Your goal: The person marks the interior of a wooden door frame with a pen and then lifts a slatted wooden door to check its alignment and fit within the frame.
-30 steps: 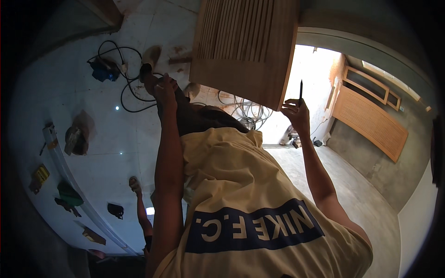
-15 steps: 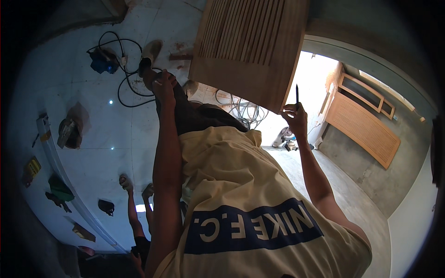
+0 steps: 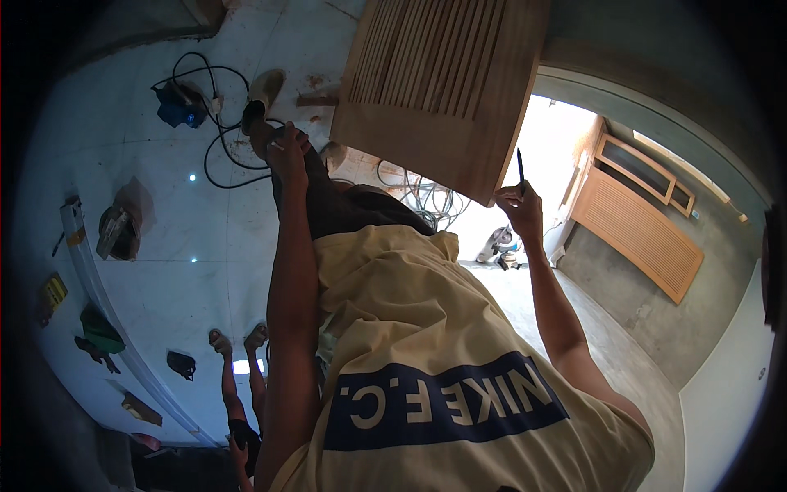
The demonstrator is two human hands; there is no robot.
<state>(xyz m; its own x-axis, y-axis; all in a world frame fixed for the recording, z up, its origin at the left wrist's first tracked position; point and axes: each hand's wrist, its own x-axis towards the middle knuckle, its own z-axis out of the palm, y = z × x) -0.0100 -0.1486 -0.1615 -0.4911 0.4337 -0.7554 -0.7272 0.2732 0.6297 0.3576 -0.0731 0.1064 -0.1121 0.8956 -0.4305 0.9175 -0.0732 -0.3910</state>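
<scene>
A slatted wooden door panel stands ahead of me, its solid lower rail toward me. My right hand is beside the panel's near right corner, fingertips at or close to its edge. Pinched in that hand is a slim dark pencil, its pointed end up. My left hand is over my dark-trousered leg, left of the panel, with its fingers curled. A small pale spot shows at those fingers, too small to name.
A blue power tool with a black cord lies on the pale floor at left. Coiled hoses lie beyond the panel. Another slatted panel leans on the right wall. A co-worker's legs are at lower left, near a long metal bar.
The co-worker's feet have shifted at lower left. My view has moved slightly; both my hands keep nearly the same place, and the pencil is still in my right hand.
</scene>
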